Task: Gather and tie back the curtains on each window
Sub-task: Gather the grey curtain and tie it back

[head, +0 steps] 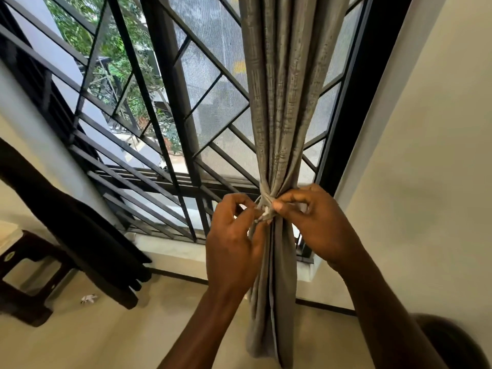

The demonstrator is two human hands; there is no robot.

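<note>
A grey curtain (282, 102) hangs gathered into a tight bundle at the right side of the window. A grey tie-back band (266, 198) wraps around the bundle at its narrowest point, with a small pale knot or end at its front. My left hand (234, 241) pinches one end of the band from the left. My right hand (316, 222) pinches the other end from the right, thumb and forefinger pressed against the knot. Below the band the curtain falls loose toward the floor.
A black metal window grille (149, 107) with mesh screen fills the upper left. A dark curtain (80, 235) hangs at the left, above a dark wooden stool (24, 275). A small white scrap (89, 298) lies on the floor. A beige wall (426, 155) stands at the right.
</note>
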